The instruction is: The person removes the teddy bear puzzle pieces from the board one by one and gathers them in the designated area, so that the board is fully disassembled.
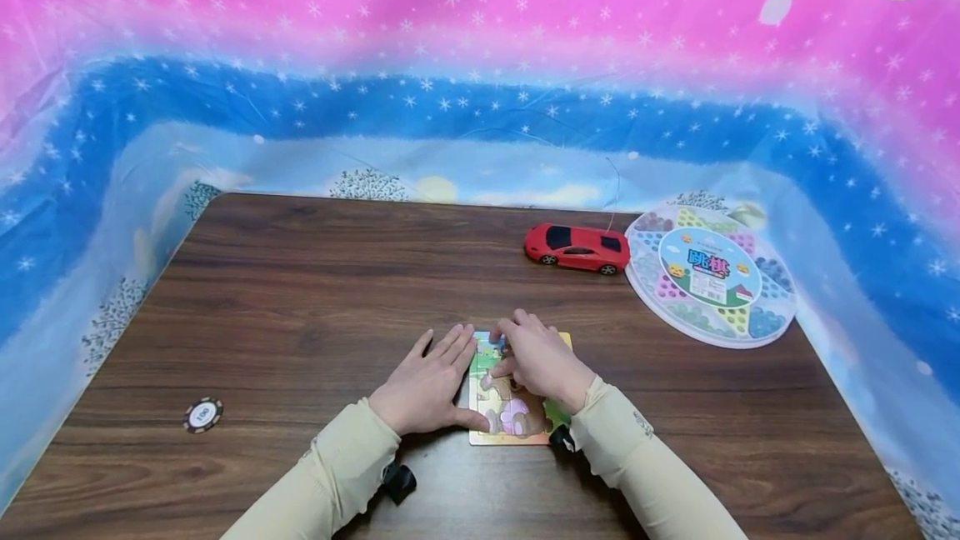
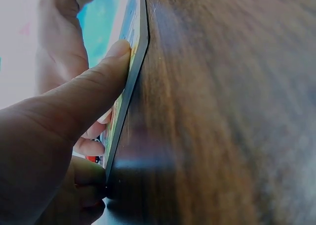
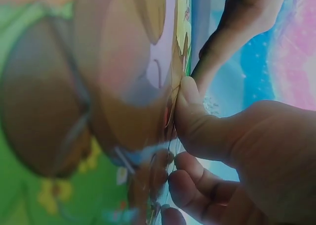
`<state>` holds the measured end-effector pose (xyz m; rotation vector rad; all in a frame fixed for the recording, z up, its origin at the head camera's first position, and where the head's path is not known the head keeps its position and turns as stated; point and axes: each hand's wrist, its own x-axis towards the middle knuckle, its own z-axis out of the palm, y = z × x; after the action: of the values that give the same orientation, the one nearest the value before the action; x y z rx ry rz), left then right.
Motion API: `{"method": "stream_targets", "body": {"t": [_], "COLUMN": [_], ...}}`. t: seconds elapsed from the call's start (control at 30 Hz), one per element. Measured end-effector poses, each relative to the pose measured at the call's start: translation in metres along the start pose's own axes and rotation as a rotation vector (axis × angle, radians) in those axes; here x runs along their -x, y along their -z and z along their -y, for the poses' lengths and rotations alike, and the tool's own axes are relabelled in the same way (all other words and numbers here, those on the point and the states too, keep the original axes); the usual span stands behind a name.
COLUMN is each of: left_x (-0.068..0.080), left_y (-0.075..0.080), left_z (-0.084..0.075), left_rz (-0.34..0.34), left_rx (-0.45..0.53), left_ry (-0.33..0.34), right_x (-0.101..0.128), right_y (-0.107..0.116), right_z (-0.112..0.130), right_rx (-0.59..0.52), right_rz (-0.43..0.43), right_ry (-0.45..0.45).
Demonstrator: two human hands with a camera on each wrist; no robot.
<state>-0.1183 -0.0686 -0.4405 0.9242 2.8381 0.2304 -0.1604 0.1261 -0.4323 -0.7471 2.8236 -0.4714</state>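
A colourful cartoon jigsaw puzzle board (image 1: 517, 427) lies flat on the dark wooden table (image 1: 315, 298) near its front edge. My left hand (image 1: 435, 377) lies flat against the board's left side with straight fingers. Its thumb (image 2: 98, 91) presses on the board's thin edge (image 2: 132, 81). My right hand (image 1: 534, 357) rests on top of the puzzle with curled fingers. Its thumb (image 3: 195, 118) and fingers pinch a puzzle piece (image 3: 173, 99) at the picture's surface (image 3: 74, 111). Both arms wear pale yellow sleeves.
A red toy car (image 1: 577, 248) stands at the back right of the table. Beside it lies a round checkers game box (image 1: 708, 273). A poker chip (image 1: 203, 415) lies at the front left. A pink and blue starry cloth (image 1: 480, 65) surrounds the table.
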Motion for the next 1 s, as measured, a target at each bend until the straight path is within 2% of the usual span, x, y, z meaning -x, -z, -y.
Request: {"method": "stream_targets", "body": {"t": [0.23,0.47,1.0], "left_x": [-0.0005,-0.0013,-0.0022], "left_y": [0.0019,0.0023,0.0014], "left_z": [-0.0007,-0.0011,-0.0013], "left_rz": [-0.002,-0.014,-0.019], "left_rx": [0.011,-0.002,-0.007], "left_ry": [0.005,0.009,0.015], "right_x": [-0.0021,-0.0036,-0.0026], "right_y": [0.0005,-0.0008,0.0013], "right_z": [-0.0027,-0.005,-0.0076], "right_rx": [-0.068,-0.068,-0.191], "right_rz": [0.044,0.033,0.033], "right_ry": [-0.009,0.022,0.029]}}
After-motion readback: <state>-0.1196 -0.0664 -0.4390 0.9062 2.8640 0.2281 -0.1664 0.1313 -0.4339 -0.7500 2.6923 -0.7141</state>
